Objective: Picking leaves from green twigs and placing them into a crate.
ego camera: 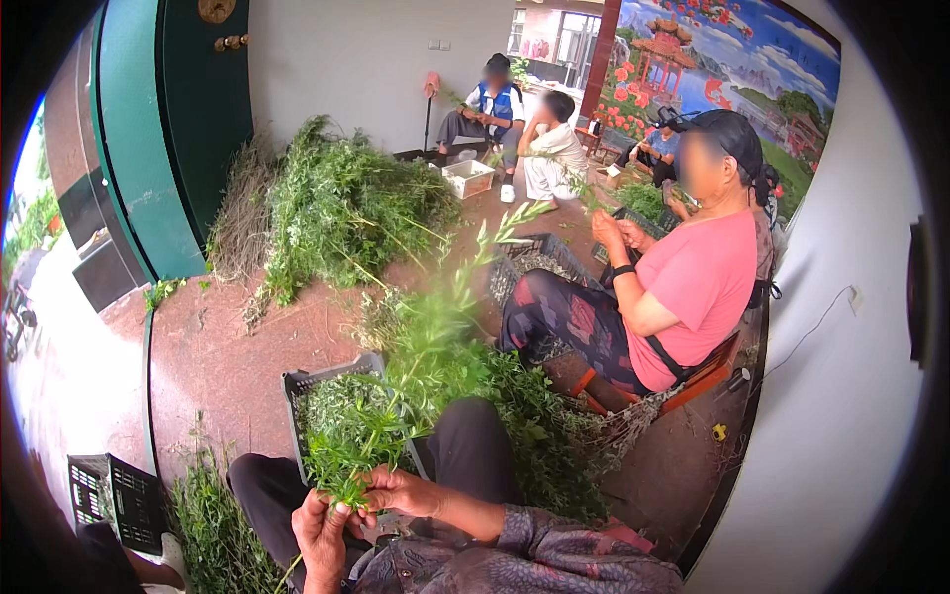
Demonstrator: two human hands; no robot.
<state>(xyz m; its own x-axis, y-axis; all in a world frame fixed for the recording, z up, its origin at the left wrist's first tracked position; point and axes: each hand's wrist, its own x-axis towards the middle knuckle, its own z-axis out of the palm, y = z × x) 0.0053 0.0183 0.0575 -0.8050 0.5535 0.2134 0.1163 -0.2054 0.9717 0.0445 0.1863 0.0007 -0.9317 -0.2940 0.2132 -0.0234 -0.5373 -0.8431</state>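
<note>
A long leafy green stem (364,445) slants up and away from my lap, its far end blurred. My left hand (323,531) pinches it near the lower end, thumb and fingertips among the leaves. Close beside it, my right hand (404,494) also grips the stem with its fingertips. Just beyond, between my knees, stands a dark plastic crate (292,416) holding picked grey-green leaf tips (338,405). Cut leafy branches (538,431) lie heaped right of my right knee.
A large pile of green branches (349,200) leans near dry stalks (241,208) by the green door (204,111). At right a person in a pink shirt (690,275) sits beside another crate (553,249). Several people sit farther back. More stems (215,520) and a black crate (137,501) are lower left.
</note>
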